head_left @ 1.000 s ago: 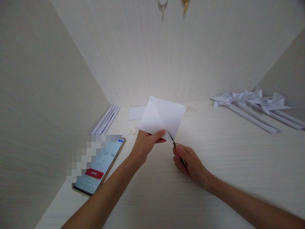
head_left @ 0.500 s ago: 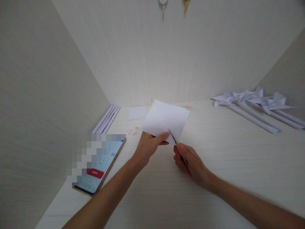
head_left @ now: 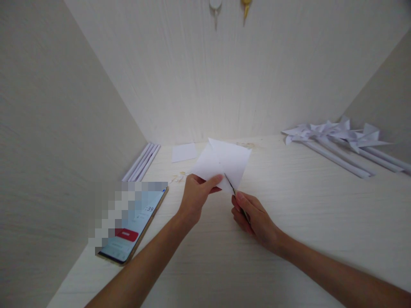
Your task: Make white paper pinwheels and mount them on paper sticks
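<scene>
A white square sheet of paper [head_left: 229, 156] is held above the table, with a slit from its top-left corner towards the middle. My left hand [head_left: 199, 192] pinches its near left edge, thumb on top and fingers beneath. My right hand [head_left: 253, 218] is closed around a slim dark tool that looks like a pair of scissors [head_left: 230, 184]. The blade lies at the near corner of the sheet, its tip pointing towards the middle. The handles are mostly hidden in my fingers.
A smartphone [head_left: 146, 220] lies at the left, partly blurred out. Behind it are several rolled paper sticks [head_left: 141, 162] and another paper square [head_left: 184, 152]. Paper pinwheels [head_left: 330, 130] on sticks lie at the back right. Walls rise behind and at both sides; two hooks [head_left: 245, 8] hang above.
The blade stays in the near corner of the sheet, and the paper edges there look more parted. My left hand has shifted slightly left. The whole view has moved a little.
</scene>
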`<action>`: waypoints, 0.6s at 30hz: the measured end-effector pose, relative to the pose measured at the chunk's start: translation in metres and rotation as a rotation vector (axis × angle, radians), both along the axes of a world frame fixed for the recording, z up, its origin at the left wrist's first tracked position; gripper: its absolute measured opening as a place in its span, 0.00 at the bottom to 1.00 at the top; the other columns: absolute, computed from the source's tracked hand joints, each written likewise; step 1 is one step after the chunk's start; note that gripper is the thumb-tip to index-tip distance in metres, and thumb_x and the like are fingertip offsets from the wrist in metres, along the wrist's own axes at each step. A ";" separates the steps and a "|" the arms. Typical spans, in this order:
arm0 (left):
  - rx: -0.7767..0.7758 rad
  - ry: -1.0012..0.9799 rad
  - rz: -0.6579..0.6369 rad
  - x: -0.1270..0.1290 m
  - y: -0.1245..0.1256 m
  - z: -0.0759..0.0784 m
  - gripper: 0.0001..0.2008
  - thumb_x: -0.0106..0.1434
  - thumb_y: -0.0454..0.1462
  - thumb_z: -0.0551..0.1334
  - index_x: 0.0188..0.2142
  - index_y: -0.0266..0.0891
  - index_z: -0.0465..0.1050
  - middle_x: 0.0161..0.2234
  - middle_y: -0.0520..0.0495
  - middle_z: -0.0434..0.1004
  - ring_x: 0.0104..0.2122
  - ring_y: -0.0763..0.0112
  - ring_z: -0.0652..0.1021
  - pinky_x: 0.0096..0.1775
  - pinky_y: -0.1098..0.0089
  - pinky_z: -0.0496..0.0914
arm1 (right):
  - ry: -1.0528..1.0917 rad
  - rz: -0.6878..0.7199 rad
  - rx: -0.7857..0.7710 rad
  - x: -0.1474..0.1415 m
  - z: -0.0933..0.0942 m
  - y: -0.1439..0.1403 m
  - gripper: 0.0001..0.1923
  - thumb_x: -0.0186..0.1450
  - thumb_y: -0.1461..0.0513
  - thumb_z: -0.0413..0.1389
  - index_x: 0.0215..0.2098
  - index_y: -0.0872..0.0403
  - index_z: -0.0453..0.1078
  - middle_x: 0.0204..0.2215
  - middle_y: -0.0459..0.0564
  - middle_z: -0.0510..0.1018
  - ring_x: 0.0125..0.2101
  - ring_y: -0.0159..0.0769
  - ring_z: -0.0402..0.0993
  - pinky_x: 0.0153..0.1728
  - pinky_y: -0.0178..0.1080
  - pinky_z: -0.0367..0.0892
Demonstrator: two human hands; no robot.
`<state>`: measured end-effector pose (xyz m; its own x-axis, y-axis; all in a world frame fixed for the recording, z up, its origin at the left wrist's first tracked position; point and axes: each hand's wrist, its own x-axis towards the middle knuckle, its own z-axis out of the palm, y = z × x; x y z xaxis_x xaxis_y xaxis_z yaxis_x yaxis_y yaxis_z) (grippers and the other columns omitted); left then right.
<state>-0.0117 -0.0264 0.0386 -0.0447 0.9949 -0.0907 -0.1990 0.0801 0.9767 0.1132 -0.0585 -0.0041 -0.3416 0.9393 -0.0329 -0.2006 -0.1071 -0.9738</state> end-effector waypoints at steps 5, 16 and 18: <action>0.026 -0.020 0.064 0.000 0.000 -0.002 0.16 0.43 0.39 0.66 0.31 0.33 0.72 0.31 0.44 0.77 0.30 0.68 0.75 0.30 0.70 0.72 | -0.021 0.006 0.004 0.001 0.001 -0.001 0.22 0.60 0.47 0.43 0.18 0.53 0.51 0.06 0.35 0.51 0.08 0.20 0.41 0.09 0.28 0.38; 0.022 -0.005 0.050 0.001 -0.001 -0.001 0.14 0.43 0.38 0.66 0.31 0.34 0.73 0.31 0.45 0.76 0.28 0.70 0.75 0.27 0.73 0.72 | -0.008 -0.005 0.002 0.000 0.001 -0.001 0.22 0.60 0.47 0.44 0.18 0.53 0.51 0.06 0.35 0.51 0.08 0.20 0.41 0.09 0.28 0.38; 0.025 0.011 0.040 0.001 -0.001 -0.001 0.14 0.44 0.38 0.66 0.32 0.34 0.73 0.31 0.46 0.76 0.28 0.71 0.75 0.25 0.74 0.71 | -0.005 -0.004 0.009 0.000 0.001 -0.001 0.21 0.60 0.47 0.44 0.18 0.53 0.51 0.06 0.35 0.51 0.08 0.20 0.41 0.09 0.28 0.38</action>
<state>-0.0107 -0.0275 0.0376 -0.0855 0.9942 -0.0654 -0.1906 0.0481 0.9805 0.1133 -0.0593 -0.0033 -0.3372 0.9411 -0.0264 -0.1965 -0.0978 -0.9756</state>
